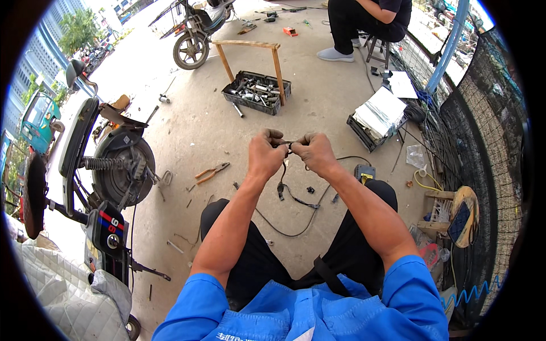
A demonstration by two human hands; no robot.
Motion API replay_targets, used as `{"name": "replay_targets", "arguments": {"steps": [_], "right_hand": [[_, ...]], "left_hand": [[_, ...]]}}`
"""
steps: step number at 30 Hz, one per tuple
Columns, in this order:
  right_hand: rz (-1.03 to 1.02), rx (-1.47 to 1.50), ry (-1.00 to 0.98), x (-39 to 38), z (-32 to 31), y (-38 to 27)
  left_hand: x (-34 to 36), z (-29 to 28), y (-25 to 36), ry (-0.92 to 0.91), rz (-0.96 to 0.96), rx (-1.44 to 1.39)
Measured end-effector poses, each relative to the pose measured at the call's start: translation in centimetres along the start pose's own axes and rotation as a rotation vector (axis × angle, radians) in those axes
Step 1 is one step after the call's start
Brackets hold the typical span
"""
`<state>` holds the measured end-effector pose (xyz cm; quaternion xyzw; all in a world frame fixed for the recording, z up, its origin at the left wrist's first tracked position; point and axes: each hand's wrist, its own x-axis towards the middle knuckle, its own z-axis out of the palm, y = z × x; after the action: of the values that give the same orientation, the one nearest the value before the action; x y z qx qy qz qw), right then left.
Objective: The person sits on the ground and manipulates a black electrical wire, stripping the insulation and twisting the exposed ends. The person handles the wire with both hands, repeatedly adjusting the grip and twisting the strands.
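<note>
My left hand (267, 152) and my right hand (313, 151) are raised close together, fingers closed on a thin black cable (289, 145); what exactly is between the fingertips is too small to make out. Cable hangs from there to a black connector (281, 190) on the concrete, where a longer cable (296, 233) lies in a loop. A small dark part (310, 190) lies beside it. Orange-handled pliers (207, 174) rest on the ground left of my left hand. A black-and-grey boxy device (364, 172) is beyond my right knee.
An electric scooter (108, 238) stands at left, another scooter (196, 42) at the back. Ahead are a crate of metal parts (256, 96) and a wooden frame (244, 44). A seated person (381, 23) is at back right, near piled panels (375, 113), a stool (463, 216) and a mesh fence (483, 142).
</note>
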<state>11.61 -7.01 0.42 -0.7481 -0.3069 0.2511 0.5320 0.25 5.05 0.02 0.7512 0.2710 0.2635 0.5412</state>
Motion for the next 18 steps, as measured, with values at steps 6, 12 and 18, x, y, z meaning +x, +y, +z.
{"name": "replay_targets", "arguments": {"steps": [6, 12, 18], "right_hand": [[-0.018, -0.025, 0.043, 0.9, -0.2, 1.5], [0.135, 0.235, -0.032, 0.7, -0.4, 0.9], [0.154, 0.236, -0.025, 0.7, -0.6, 0.7]], "left_hand": [[-0.9, 0.4, 1.8, -0.039, 0.009, -0.009], [-0.8, 0.7, 0.8, -0.027, 0.085, 0.047], [-1.3, 1.3, 1.4, 0.01, 0.155, 0.124]]}}
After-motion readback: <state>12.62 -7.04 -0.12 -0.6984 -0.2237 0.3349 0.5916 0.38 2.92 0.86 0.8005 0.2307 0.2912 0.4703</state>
